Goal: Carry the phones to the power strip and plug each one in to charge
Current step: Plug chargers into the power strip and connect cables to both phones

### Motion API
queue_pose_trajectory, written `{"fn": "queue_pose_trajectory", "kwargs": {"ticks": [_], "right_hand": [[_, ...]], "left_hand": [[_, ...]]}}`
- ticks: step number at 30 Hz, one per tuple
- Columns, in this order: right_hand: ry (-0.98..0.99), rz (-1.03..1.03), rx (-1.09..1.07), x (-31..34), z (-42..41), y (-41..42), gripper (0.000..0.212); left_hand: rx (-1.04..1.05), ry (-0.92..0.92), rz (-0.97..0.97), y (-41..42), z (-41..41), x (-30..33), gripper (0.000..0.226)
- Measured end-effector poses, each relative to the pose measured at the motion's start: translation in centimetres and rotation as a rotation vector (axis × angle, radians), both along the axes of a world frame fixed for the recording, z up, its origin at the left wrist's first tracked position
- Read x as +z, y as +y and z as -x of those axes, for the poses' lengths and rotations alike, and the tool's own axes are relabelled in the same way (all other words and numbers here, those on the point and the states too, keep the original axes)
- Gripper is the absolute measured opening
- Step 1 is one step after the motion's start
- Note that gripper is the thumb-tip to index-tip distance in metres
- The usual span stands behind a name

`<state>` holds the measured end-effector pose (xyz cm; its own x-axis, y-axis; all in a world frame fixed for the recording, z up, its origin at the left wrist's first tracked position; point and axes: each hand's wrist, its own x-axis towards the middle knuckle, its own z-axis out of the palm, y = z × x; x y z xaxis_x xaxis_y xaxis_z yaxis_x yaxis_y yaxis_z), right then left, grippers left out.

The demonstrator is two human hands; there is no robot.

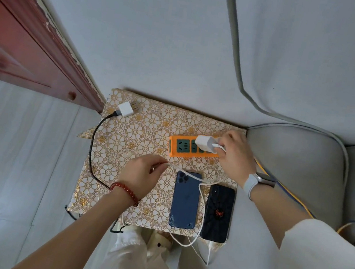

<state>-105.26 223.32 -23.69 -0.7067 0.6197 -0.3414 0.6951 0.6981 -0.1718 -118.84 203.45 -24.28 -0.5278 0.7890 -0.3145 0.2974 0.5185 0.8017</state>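
The patterned table (140, 128) lies bare left of the power strip (183, 149); 2 phones (185, 200) crowd its front.

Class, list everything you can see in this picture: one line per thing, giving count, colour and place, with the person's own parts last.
power strip: one, orange, far right of the table
white charger: one, white, at the strip
second charger: one, white, table's far left corner, black braided cable
white cable: one, white, across the blue phone
blue phone: one, blue, face down, near edge
black phone: one, black, red spider mark, right of the blue phone
table: one, gold floral cover
sofa: one, grey, right
left hand: pinches the white cable, red bead bracelet
right hand: grips the white charger, watch on wrist
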Motion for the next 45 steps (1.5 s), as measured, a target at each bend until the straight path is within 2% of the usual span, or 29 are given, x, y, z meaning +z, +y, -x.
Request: {"fn": "queue_pose_trajectory", "kwargs": {"ticks": [4, 8, 19, 31, 35, 40, 45], "right_hand": [[-0.026, -0.174, -0.015, 0.1, 0.1, -0.8, 0.023], [-0.124, -0.206, -0.021, 0.1, 0.7, -1.5, 0.027], [-0.289, -0.08, -0.082, 1.1, 2.1, -0.8, 0.032], [-0.359, 0.22, -0.359, 1.2, 3.3, 1.4, 0.043], [-0.342, 0.196, -0.35, 1.5, 3.2, 0.9, 0.038], [-0.331, 0.202, -0.384, 1.8, 3.4, 0.8, 0.045], [-0.353, 0.29, -0.384, 2.2, 3.5, 1.2, 0.03]], "left_hand": [[0.063, 0.044, -0.009, -0.6, 0.6, -0.2, 0.015], [0.109, 0.116, -0.011, -1.3, 0.9, -0.5, 0.014], [0.177, 0.131, -0.023, -1.2, 0.7, -0.6, 0.015], [0.184, 0.169, -0.041, -1.2, 1.0, -0.9, 0.012], [0.189, 0.163, -0.053, -0.9, 0.9, -0.9, 0.013], [0.191, 0.144, -0.032, -1.1, 1.3, -1.1, 0.015], [0.2, 0.156, -0.029, -1.2, 1.2, -1.1, 0.014]]}}
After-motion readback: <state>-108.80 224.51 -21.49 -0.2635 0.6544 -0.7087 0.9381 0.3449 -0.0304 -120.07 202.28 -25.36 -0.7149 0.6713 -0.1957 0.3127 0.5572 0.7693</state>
